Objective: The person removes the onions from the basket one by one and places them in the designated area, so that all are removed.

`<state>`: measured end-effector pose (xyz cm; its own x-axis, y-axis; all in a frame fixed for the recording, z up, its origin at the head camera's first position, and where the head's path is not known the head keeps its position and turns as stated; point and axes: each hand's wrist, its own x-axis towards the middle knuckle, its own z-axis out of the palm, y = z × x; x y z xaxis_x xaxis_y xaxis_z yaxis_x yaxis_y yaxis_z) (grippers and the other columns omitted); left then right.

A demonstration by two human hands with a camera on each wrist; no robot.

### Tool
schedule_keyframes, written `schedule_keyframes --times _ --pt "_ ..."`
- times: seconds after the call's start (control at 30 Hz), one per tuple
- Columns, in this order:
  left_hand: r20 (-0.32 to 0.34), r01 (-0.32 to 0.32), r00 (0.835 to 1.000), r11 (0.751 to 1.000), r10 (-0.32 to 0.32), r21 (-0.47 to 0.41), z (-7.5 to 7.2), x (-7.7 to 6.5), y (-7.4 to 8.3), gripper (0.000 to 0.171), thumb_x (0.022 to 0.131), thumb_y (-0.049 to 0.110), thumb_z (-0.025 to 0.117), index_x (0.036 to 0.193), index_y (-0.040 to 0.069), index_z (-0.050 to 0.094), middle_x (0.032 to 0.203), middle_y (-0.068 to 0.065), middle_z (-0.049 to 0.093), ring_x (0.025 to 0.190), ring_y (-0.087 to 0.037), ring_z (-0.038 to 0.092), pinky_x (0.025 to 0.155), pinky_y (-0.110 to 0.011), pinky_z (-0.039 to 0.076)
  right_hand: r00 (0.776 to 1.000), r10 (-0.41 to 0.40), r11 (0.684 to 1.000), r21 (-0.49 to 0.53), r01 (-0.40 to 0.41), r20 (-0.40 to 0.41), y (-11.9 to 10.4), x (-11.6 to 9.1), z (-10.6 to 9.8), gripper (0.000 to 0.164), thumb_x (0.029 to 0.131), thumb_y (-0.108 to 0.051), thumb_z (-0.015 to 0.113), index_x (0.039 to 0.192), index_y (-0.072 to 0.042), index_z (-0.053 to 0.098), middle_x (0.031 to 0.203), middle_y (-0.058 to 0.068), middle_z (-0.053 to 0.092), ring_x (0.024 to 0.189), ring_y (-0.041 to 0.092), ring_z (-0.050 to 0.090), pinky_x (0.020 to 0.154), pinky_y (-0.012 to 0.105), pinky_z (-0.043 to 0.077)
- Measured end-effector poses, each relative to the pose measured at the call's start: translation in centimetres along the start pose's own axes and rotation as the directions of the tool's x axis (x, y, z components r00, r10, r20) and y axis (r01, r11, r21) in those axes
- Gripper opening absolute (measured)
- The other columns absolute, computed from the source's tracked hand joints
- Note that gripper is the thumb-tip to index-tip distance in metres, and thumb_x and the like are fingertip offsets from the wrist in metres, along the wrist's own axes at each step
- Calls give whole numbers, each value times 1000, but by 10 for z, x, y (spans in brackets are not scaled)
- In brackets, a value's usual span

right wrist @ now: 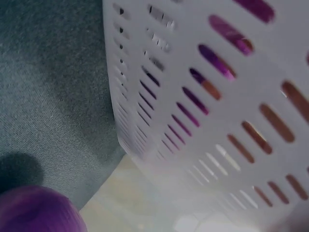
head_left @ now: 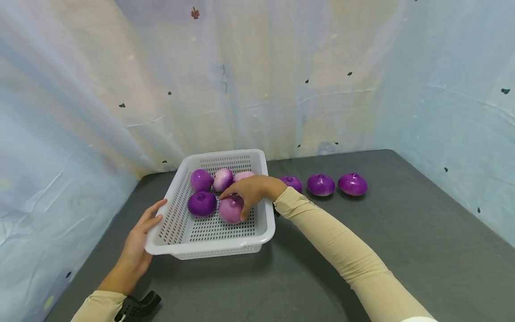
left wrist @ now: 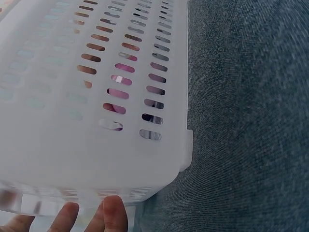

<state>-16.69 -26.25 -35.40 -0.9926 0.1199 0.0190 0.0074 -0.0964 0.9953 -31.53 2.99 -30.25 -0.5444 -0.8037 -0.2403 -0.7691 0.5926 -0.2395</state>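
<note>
A white slotted plastic basket (head_left: pixel 225 243) stands on a dark table, holding several purple onions. My right hand (head_left: pixel 253 190) reaches over its right rim and grips a pinkish-purple onion (head_left: pixel 230 210), fingers and thumb around it, inside the basket. Close by lie a dark purple onion (head_left: pixel 202 204), another purple one (head_left: pixel 200 180), a paler one (head_left: pixel 223 179) and a pink one (head_left: pixel 243 175) partly hidden behind the hand. At the left rim, my left hand (head_left: pixel 138 241) holds the basket; its fingertips (left wrist: pixel 115 215) show at the rim in the left wrist view.
Right of the basket, three purple onions lie in a row on the table: one (head_left: pixel 292 182) partly behind my right forearm, a middle one (head_left: pixel 320 184) and a far right one (head_left: pixel 352 184). Pale patterned curtains (head_left: pixel 257 89) surround the dark table (head_left: pixel 402 232) at the back and sides.
</note>
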Motion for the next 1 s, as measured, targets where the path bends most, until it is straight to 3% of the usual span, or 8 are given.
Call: schedule_keyframes --times 0.37,1.0 --pt "-15 23 1000 999 -23 24 1 0 1 49 109 35 34 156 27 23 143 10 34 114 0 56 85 -28 52 998 13 997 80 -18 59 -1 0 0 87 71 -30 91 145 -40 47 148 -6 47 123 11 50 98 34 49" --pt "-10 5 1000 1000 -5 27 1 -1 2 48 109 33 34 156 27 25 140 11 38 112 -1 58 83 -28 53 999 11 999 37 -13 51 -2 1 -2 84 72 -43 89 145 -35 49 146 -5 51 126 10 49 104 34 45"
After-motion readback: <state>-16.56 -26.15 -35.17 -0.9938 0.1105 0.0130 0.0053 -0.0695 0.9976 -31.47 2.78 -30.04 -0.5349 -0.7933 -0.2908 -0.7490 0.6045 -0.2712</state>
